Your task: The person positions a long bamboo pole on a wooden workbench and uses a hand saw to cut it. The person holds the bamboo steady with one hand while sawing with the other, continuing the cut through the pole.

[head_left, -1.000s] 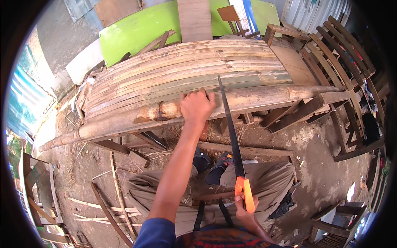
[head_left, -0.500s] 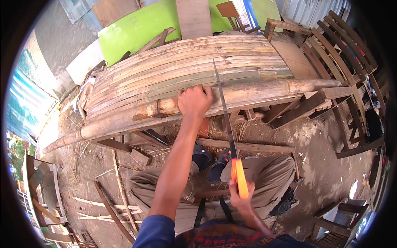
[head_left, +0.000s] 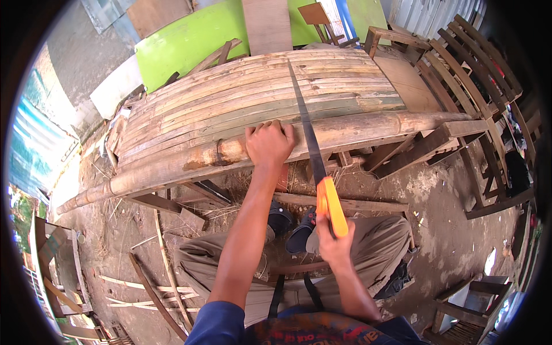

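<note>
A thick bamboo pole [head_left: 356, 127] lies crosswise along the near edge of a slatted bamboo tabletop [head_left: 230, 95]. My left hand [head_left: 269, 142] is closed over the top of the pole near its middle, just left of the blade. In my right hand [head_left: 334, 241] is the orange handle of a hand saw [head_left: 332, 204], fingers wrapped round it. The saw's long dark blade crosses over the pole to the right of my left hand, its tip pointing away over the slats. Whether the teeth have cut into the bamboo cannot be made out.
Wooden frames [head_left: 483, 75] are stacked at the right, and a slatted wooden piece [head_left: 471, 307] stands at the lower right. Thin bamboo strips [head_left: 167, 264] lie on the dirt floor at the left. Green panels [head_left: 190, 43] lean behind the tabletop.
My right hand has pushed the saw forward and away from me, so its handle is nearer the pole and its tip reaches farther over the slats. My left hand stays on the pole.
</note>
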The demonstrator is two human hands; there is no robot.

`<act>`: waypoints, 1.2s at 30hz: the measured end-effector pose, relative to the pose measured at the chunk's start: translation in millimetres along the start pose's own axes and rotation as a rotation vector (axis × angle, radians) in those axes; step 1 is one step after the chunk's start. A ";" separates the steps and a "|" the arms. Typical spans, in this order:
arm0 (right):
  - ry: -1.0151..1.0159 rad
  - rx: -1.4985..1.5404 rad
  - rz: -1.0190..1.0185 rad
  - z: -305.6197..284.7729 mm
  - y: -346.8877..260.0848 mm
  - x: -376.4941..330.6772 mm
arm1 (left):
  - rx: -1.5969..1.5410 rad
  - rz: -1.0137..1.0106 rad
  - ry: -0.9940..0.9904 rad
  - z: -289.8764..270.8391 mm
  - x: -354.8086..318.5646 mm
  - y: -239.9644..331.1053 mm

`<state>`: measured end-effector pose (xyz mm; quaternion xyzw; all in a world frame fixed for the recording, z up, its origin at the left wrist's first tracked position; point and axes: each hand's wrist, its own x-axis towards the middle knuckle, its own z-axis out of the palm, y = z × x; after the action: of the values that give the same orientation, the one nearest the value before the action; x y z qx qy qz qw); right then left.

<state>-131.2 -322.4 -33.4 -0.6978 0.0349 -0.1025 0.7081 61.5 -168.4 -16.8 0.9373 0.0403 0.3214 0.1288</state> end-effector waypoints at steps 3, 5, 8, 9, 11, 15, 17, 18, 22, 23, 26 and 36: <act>-0.068 -0.356 -0.285 -52.5 7.6 -87.6 | -0.019 -0.025 -0.039 -1.3 -5.9 2.7; -0.159 -0.461 -0.311 -72.8 7.3 -113.3 | -0.020 -0.031 -0.030 -1.6 -0.7 1.0; -0.134 -0.410 -0.318 -48.0 -4.7 -61.7 | -0.031 0.005 0.017 4.5 -6.4 1.7; -0.145 -0.256 -0.134 -32.4 -6.6 -32.4 | -0.030 0.012 0.047 6.0 -9.2 -2.4; -0.029 -0.065 0.016 4.2 -19.4 29.7 | -0.010 0.023 0.048 8.4 -12.3 0.1; -0.044 -0.089 -0.128 8.8 -2.3 29.3 | 0.053 0.006 -0.083 2.3 -6.3 3.1; -0.072 -0.062 -0.141 -22.3 24.6 -33.3 | 0.063 -0.038 -0.143 -1.3 1.7 0.7; -0.134 -0.376 -0.372 -42.6 25.0 -59.1 | 0.035 -0.023 -0.082 -0.6 3.3 -0.2; -0.150 -0.422 -0.316 -74.7 41.5 -127.1 | -0.023 -0.004 0.020 4.3 0.2 -0.2; -0.123 -0.447 -0.372 -66.0 44.0 -116.6 | -0.026 -0.011 0.018 4.0 -1.0 -0.6; -0.102 -0.201 -0.190 -23.5 26.1 -44.4 | -0.029 0.007 0.033 6.7 -5.0 -1.9; -0.147 -0.281 -0.216 -28.2 26.6 -44.7 | 0.035 -0.141 -0.344 -9.2 25.5 2.4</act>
<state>-177.7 -341.3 -64.8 -0.7952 -0.0781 -0.1209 0.5890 75.9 -164.7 6.0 0.9754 0.0887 0.1459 0.1396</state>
